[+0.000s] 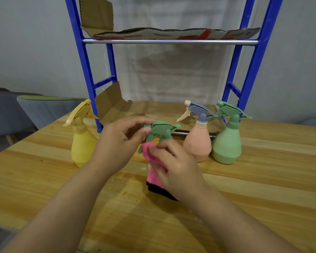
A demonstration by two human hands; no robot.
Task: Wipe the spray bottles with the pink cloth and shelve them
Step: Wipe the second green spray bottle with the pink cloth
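Observation:
A green spray bottle [161, 129] stands in front of me on the wooden table [263, 179]. My left hand [117, 145] pinches its nozzle head between thumb and fingers. My right hand [173, 165] holds the pink cloth [151, 172] against the bottle's neck and body, which are mostly hidden behind cloth and hand. Three other bottles stand nearby: a yellow bottle [82, 143] at the left, a peach bottle [198, 141] with a grey head, and a second green bottle [226, 143] at the right.
A blue shelf rack [86, 57] stands at the back of the table, with a cardboard-lined upper shelf [171, 33] behind a metal rail and cardboard on the lower level [153, 108]. Grey chairs [26, 110] stand off the table's left edge.

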